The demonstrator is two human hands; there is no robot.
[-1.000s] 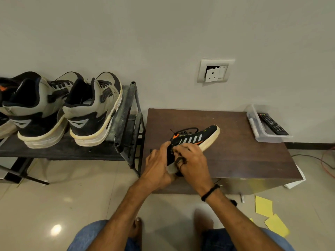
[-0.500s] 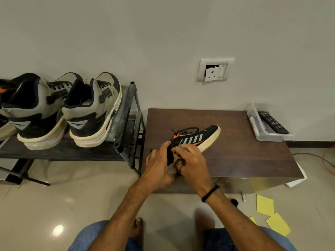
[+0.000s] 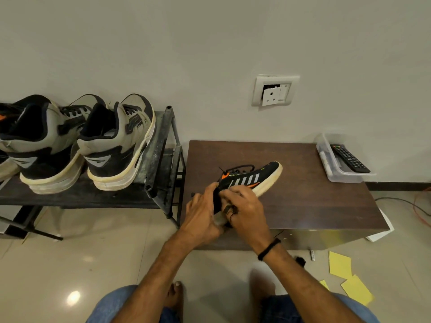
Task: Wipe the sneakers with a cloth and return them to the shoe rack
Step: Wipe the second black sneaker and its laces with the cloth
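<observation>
I saw my left hand (image 3: 200, 215) gripping the heel of one black sneaker (image 3: 251, 178), and my right hand (image 3: 245, 210) curled round a grey cloth (image 3: 220, 219), holding it against the same heel. The cloth was mostly hidden between the hands. The sneaker lay near the front left corner of the brown table (image 3: 314, 206), toe towards the wall. At the back right corner, one clear tray (image 3: 326, 159) held one remote (image 3: 349, 157). Two grey sneakers (image 3: 116, 143) stood on the shoe rack (image 3: 158, 145); further shoes were cut off at the left.
</observation>
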